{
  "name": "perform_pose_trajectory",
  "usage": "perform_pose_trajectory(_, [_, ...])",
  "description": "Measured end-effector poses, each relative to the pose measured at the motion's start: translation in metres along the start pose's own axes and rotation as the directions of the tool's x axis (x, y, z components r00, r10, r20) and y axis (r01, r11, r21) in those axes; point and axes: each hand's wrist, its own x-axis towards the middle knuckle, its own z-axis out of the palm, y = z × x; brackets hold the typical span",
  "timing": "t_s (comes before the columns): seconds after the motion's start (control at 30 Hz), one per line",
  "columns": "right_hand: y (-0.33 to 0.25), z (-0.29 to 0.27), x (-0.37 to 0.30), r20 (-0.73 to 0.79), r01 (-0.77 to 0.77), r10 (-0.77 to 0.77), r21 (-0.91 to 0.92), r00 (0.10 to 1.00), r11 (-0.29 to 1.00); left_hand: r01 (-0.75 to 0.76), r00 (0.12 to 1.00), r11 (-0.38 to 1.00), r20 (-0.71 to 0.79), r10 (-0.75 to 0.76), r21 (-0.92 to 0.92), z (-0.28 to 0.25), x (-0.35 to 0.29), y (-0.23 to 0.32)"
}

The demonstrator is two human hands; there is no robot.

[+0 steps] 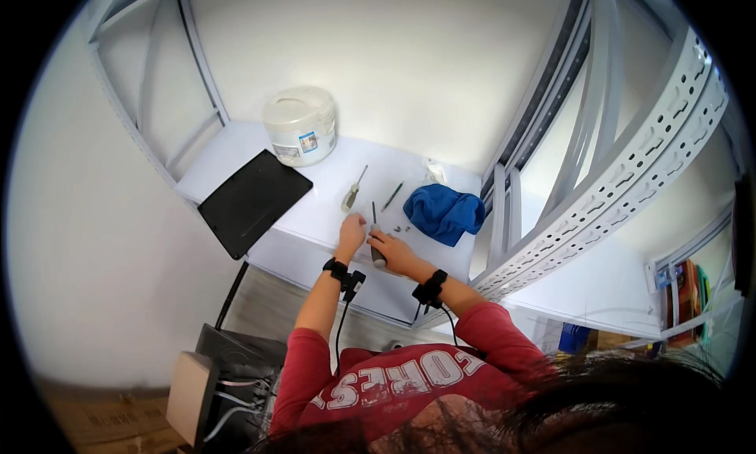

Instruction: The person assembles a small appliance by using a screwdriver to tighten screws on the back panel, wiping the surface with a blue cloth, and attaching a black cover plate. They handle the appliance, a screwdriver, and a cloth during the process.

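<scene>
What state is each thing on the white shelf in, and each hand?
Left hand: resting on the shelf, holding nothing visible.
Right hand: closed on a dark-handled screwdriver.
Light-handled screwdriver: lying loose.
Green pen: lying loose.
Blue cloth: crumpled.
White tub: upright, lid on.
Black tablet: flat, screen dark.

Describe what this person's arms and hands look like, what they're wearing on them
Both forearms are bare below short red sleeves of a T-shirt with white lettering. The left hand and right hand wear no gloves. Each wrist carries a black strap with a small black unit, left wristband and right wristband, and a thin black cable trails from each toward the body.
</scene>
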Motion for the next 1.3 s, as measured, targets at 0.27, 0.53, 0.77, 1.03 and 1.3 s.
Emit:
perform_pose_trajectory(0.27, [0.001, -0.003, 0.003, -0.026, -0.035, 0.032, -0.121, 0.999, 0.992, -0.232, 0.972, 0.967, 0.002, 0.233, 0.106, 0.009, 0.014, 0.002])
perform_pose_trajectory(0.53, [0.007, 0.001, -0.010, -0.085, -0.036, 0.021, -0.185, 0.996, 0.982, -0.277, 0.960, 0.949, 0.009, 0.279, 0.152, 0.002, -0.001, 0.013])
perform_pose_trajectory(0.77, [0.009, 0.008, -0.006, -0.060, -0.015, 0.005, -0.176, 0.998, 0.984, -0.185, 0.981, 0.982, -0.055, 0.186, 0.019, -0.005, 0.000, 0.009])
perform_pose_trajectory(1.03, [0.027, 0.017, 0.006, 0.070, 0.030, -0.008, -0.314, 0.998, 0.949, -0.233, 0.968, 0.972, -0.090, 0.236, 0.042, -0.024, -0.007, 0.009])
perform_pose_trajectory(1.3, [0.039, 0.019, 0.003, 0.011, 0.067, -0.070, -0.463, 0.997, 0.884, -0.238, 0.963, 0.971, 0.126, 0.240, -0.028, -0.027, 0.012, 0.052])
